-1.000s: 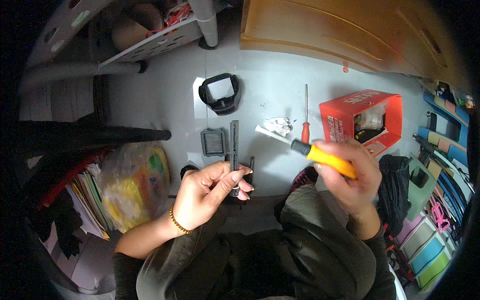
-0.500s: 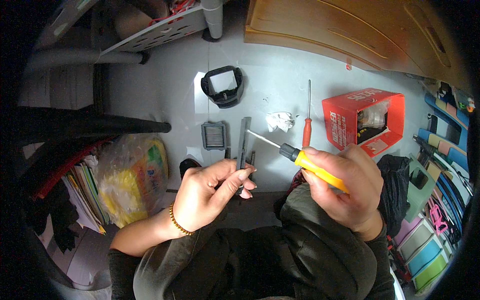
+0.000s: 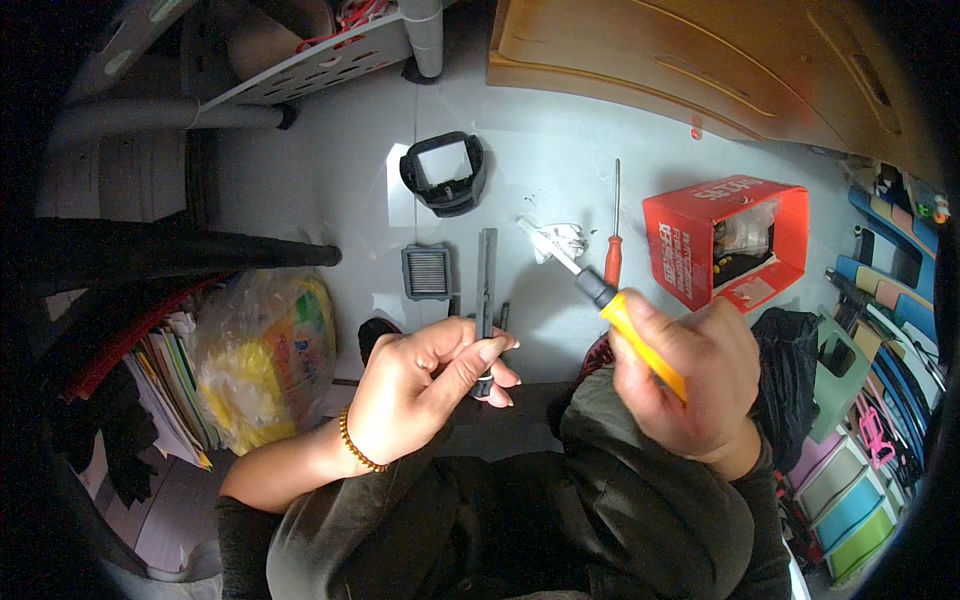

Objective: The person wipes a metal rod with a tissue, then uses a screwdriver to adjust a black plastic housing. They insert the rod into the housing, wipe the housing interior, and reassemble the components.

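Note:
My left hand (image 3: 420, 385) pinches the lower end of a narrow grey strip (image 3: 487, 270), which stands nearly upright in the picture. In my right hand (image 3: 705, 375) is a screwdriver (image 3: 648, 345) with a yellow and black handle. Its shaft points up and left, its tip apart from the strip. Behind the shaft, a crumpled white tissue (image 3: 572, 240) lies on the floor. To the strip's left sits a dark rectangular filter (image 3: 428, 272) with a ribbed middle. Beyond it rests a black rounded housing (image 3: 462, 200) with a rectangular opening. A second screwdriver (image 3: 614, 260), red-handled, lies right of the tissue.
A red box (image 3: 678, 250) on its side, with things inside, stands at the right. The floor (image 3: 340, 190) is pale and glossy. Brown wooden furniture (image 3: 640, 60) edges the far side. At the left are a plastic-wrapped yellow package (image 3: 265, 365) and stacked papers (image 3: 165, 390).
The screwdriver in my right hand has swung away from the strip, its tip shifting right and up. The strip in my left hand has turned slightly and moved a little left.

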`<state>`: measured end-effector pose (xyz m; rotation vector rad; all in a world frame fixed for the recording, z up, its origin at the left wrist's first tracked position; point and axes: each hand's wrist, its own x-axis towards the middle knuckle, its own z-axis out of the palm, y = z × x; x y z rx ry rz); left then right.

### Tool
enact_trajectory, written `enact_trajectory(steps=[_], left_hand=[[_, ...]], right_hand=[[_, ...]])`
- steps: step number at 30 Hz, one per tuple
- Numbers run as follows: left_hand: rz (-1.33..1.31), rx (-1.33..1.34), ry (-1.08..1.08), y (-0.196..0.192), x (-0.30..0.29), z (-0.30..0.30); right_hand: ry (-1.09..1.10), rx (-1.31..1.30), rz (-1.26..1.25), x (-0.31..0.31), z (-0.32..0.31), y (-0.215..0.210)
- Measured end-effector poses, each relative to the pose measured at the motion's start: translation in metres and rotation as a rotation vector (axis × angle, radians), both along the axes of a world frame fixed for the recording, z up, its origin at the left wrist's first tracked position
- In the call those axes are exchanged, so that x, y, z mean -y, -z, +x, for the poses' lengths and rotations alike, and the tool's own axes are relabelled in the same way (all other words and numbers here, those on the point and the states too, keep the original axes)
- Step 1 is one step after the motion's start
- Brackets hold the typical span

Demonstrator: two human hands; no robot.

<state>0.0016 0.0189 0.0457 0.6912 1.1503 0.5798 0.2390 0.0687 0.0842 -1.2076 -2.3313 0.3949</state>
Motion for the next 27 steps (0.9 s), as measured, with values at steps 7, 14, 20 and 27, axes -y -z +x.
enact_trajectory(steps=[7,14,20,27], left_hand=[[0.056,-0.041,0.062,-0.003,-0.002,-0.001],[0.018,-0.033,0.074,-0.006,-0.005,-0.002],[0.055,-0.075,0.071,-0.006,-0.004,0.0],[0.102,-0.059,0.036,-0.007,-0.002,0.001]], right_hand=[[-0.106,-0.051,0.093,-0.004,-0.005,0.014],[-0.142,-0.036,0.03,-0.004,-0.001,0.004],[-0.122,-0.056,0.102,-0.003,-0.006,0.009],[-0.083,0.005,0.018,0.004,-0.007,0.002]])
